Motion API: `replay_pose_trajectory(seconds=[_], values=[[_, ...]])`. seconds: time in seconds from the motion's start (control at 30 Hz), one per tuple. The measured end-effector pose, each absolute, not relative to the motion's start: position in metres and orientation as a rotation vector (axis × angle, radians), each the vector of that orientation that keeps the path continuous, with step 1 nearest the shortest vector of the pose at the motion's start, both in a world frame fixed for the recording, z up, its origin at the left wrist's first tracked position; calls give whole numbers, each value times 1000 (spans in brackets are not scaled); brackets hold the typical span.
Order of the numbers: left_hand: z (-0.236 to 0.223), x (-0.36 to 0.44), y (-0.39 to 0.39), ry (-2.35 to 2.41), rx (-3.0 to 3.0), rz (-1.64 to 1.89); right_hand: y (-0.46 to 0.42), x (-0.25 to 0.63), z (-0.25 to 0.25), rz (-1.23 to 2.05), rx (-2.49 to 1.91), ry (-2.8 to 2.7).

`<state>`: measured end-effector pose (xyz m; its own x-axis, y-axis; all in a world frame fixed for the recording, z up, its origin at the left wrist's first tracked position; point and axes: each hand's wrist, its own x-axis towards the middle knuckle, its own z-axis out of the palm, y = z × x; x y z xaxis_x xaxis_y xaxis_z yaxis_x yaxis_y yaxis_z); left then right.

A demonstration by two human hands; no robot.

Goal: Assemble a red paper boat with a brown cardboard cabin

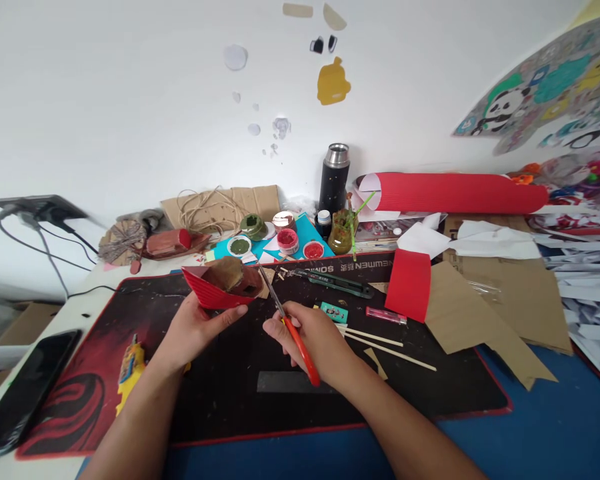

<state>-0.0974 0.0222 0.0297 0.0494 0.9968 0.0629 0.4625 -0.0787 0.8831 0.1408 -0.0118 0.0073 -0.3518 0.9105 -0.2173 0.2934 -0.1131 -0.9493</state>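
My left hand (pixel 197 333) is closed on a small model boat (pixel 221 295), its thumb along the lower side. Red corrugated paper covers the boat's outside, and its brown inside faces up. In my right hand (pixel 323 337) is a pair of scissors (pixel 300 348) with red handles. Their metal blades point up and left, with the tips close to the boat's right end; whether they touch it I cannot tell. Beyond my right hand lies a dark green utility knife (pixel 334 283) on the black desk mat (pixel 220 407).
Paint pots (pixel 287 240) stand behind the boat, near a black thermos (pixel 335 179). Red corrugated paper (pixel 409 283) and cardboard (pixel 460 307) lie right, beside wooden sticks (pixel 387 347). A yellow glue gun (pixel 130 373) and phone (pixel 27 393) are left.
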Motion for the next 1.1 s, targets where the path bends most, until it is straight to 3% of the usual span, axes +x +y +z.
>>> replay_pose_trajectory(seconds=[0.67, 1.1], values=[[24, -97, 20, 1489, 1597, 946, -10, 138, 4, 1276, -1466, -1750], [24, -93, 24, 1507, 1673, 982, -14, 136, 2, 1708, -1171, -1344]])
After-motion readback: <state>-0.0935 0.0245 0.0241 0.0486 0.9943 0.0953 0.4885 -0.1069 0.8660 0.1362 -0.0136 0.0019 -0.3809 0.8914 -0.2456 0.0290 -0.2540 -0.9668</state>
